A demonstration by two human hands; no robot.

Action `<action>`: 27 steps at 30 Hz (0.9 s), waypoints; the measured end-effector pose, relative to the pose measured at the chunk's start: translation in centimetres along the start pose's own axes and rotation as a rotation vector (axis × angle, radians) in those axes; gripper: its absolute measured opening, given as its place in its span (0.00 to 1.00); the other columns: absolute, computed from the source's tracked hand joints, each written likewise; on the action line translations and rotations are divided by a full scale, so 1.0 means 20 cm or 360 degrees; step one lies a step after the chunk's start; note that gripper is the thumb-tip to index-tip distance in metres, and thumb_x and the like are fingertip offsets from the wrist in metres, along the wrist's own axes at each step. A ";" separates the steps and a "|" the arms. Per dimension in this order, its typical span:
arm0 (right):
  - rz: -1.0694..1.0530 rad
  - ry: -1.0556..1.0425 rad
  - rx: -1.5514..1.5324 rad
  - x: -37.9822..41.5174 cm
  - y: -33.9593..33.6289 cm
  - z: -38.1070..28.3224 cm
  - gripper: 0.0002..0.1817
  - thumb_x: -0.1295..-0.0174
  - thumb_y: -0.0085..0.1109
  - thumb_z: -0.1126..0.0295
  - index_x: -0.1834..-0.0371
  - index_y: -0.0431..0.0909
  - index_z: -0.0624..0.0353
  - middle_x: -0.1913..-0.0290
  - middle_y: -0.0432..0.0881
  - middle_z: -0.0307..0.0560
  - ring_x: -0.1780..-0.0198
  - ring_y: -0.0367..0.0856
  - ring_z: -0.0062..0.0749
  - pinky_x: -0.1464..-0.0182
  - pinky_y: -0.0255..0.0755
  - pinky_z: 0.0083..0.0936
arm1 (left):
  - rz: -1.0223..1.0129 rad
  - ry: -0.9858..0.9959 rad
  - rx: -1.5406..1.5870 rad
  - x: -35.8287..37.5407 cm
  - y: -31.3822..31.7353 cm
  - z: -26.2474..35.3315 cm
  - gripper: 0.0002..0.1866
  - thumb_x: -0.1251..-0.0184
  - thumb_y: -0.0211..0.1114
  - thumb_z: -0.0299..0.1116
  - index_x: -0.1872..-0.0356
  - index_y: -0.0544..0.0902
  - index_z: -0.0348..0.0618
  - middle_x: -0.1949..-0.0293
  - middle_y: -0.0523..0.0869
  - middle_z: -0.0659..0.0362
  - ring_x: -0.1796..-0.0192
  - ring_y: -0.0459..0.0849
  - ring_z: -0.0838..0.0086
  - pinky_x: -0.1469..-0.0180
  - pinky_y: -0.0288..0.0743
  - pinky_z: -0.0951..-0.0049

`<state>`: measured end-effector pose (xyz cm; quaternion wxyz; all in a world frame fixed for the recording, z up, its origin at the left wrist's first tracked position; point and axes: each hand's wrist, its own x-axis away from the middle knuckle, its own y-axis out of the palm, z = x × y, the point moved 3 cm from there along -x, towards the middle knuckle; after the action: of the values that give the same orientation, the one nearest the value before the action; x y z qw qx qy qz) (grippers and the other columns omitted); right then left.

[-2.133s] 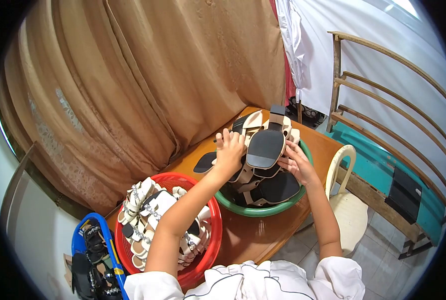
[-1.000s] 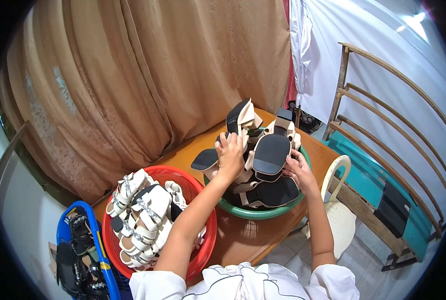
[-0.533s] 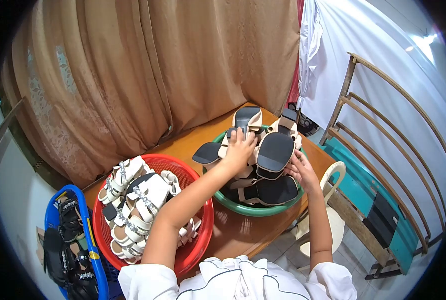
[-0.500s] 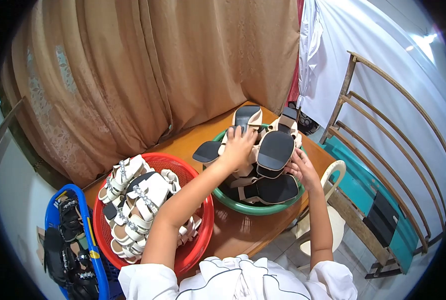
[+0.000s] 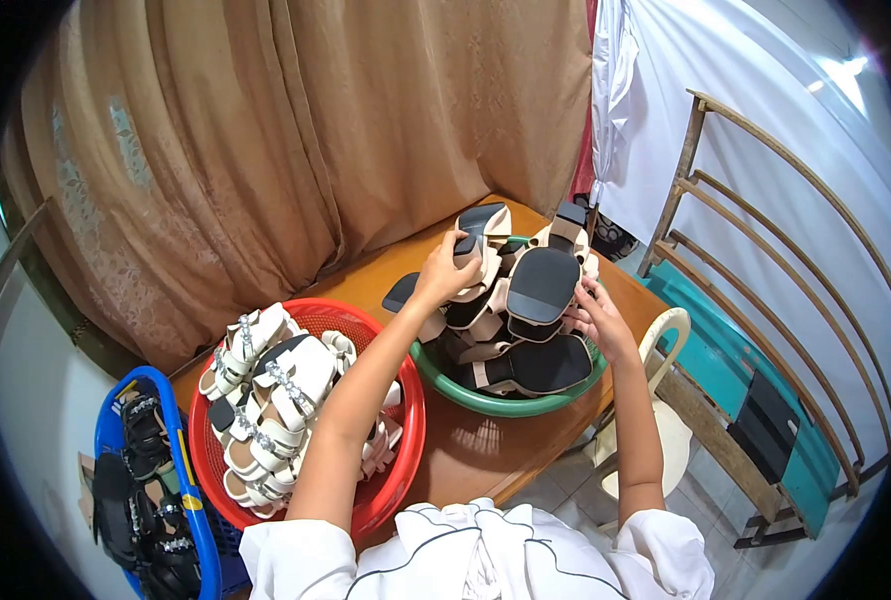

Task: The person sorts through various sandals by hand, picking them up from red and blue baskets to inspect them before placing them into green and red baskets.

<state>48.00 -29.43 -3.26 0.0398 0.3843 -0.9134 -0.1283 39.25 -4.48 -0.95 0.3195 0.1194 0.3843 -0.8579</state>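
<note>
A green basket (image 5: 486, 404) holds a heap of beige sandals with black soles. My left hand (image 5: 448, 270) is at the heap's left side, its fingers closed round the dark heel of a beige sandal (image 5: 481, 270). On top, another sandal lies sole up, its black sole (image 5: 544, 282) facing me. My right hand (image 5: 602, 318) rests against the right edge of that upturned sandal, fingers apart and partly curled. Below them a black-soled sandal (image 5: 546, 365) lies near the basket's front rim.
To the left, a red basket (image 5: 413, 470) holds white sandals (image 5: 276, 405) with jeweled straps. Beyond it stands a blue basket (image 5: 188, 480) of black sandals. All the larger baskets sit by a brown curtain (image 5: 406, 120). A cream chair (image 5: 674, 440) and wooden rack (image 5: 681, 215) are at right.
My left hand has shifted left and closed round a sandal's heel, uncovering more of the heap's middle. My right hand stays at the right edge. The view has shifted slightly.
</note>
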 end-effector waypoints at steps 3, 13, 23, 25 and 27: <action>-0.0015 0.0001 -0.0006 -0.01 -0.01 0.00 0.34 0.43 0.54 0.54 0.39 0.51 0.59 0.52 0.70 0.45 0.54 0.73 0.30 0.52 0.66 0.26 | 0.0078 -0.0042 -0.0175 0.05 -0.01 0.06 0.27 0.52 0.62 0.45 0.49 0.68 0.48 0.58 0.77 0.43 0.54 0.76 0.53 0.51 0.68 0.65; -0.0016 0.0022 0.0016 0.00 -0.01 0.00 0.34 0.43 0.54 0.55 0.39 0.51 0.57 0.50 0.69 0.44 0.52 0.71 0.30 0.51 0.65 0.26 | -0.0064 -0.0009 -0.0061 0.10 -0.07 0.10 0.36 0.51 0.61 0.50 0.43 0.61 0.41 0.58 0.77 0.39 0.54 0.76 0.51 0.50 0.68 0.64; 0.0942 -0.1136 0.1057 0.25 0.24 -0.04 0.27 0.42 0.51 0.63 0.41 0.56 0.58 0.42 0.54 0.51 0.42 0.59 0.37 0.44 0.58 0.33 | -0.0017 0.0353 -0.0479 0.33 -0.24 0.13 0.45 0.52 0.64 0.50 0.38 0.51 0.39 0.47 0.67 0.41 0.44 0.66 0.53 0.43 0.61 0.63; 0.0911 -0.1352 0.1212 0.33 0.38 -0.04 0.28 0.48 0.56 0.69 0.44 0.59 0.62 0.43 0.55 0.56 0.40 0.53 0.46 0.40 0.47 0.37 | -0.0143 0.0439 -0.0452 0.45 -0.34 0.20 0.42 0.51 0.64 0.45 0.39 0.52 0.39 0.45 0.64 0.42 0.41 0.62 0.50 0.41 0.57 0.59; 0.0789 -0.1533 0.1341 0.40 0.53 -0.02 0.27 0.49 0.57 0.69 0.46 0.61 0.62 0.43 0.55 0.57 0.40 0.51 0.49 0.39 0.44 0.39 | -0.0129 0.0557 -0.0609 0.57 -0.43 0.20 0.41 0.51 0.63 0.45 0.39 0.53 0.38 0.45 0.64 0.41 0.41 0.62 0.48 0.41 0.58 0.58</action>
<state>35.17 -28.01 -0.28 -0.4954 0.0465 -0.8622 0.0944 25.12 -8.33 1.67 0.2302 0.1878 0.5935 -0.7480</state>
